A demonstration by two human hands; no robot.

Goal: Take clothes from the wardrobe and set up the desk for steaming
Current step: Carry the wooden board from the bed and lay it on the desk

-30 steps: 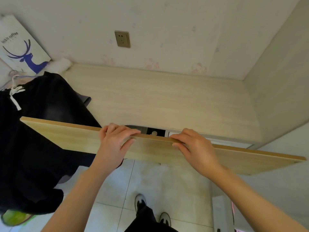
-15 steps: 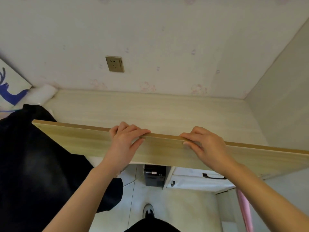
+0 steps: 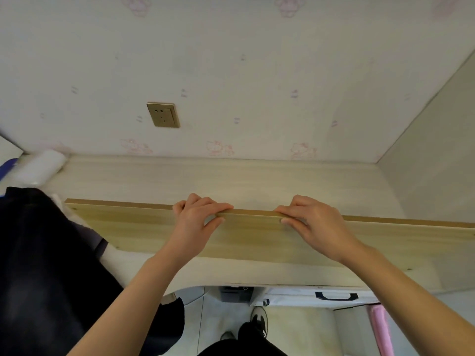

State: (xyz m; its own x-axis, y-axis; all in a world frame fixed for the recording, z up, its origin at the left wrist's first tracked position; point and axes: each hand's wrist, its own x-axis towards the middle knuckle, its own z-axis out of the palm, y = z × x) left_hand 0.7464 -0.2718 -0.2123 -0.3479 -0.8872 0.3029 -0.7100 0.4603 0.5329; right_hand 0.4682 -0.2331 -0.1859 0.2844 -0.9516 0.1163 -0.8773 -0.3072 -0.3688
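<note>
A long light-wood board [image 3: 144,227] stretches across the pale desk [image 3: 231,181], held up on its long edge and tilted toward me. My left hand [image 3: 198,219] grips its top edge near the middle, fingers curled over the far side. My right hand [image 3: 316,222] grips the same edge a little to the right. Black clothes [image 3: 43,265] lie heaped on the desk's left end and hang over its front, touching the board's left corner.
A wall socket [image 3: 163,114] sits above the desk. A white roll [image 3: 42,167] lies in the back left corner. A side panel [image 3: 437,150] closes the desk on the right. Below are a drawer handle [image 3: 336,296], a dark box [image 3: 236,293] and my shoes [image 3: 259,319].
The board has moved forward and up over the desk, with both hands keeping their grip on its top edge. The view has risen, showing more wall and less floor.
</note>
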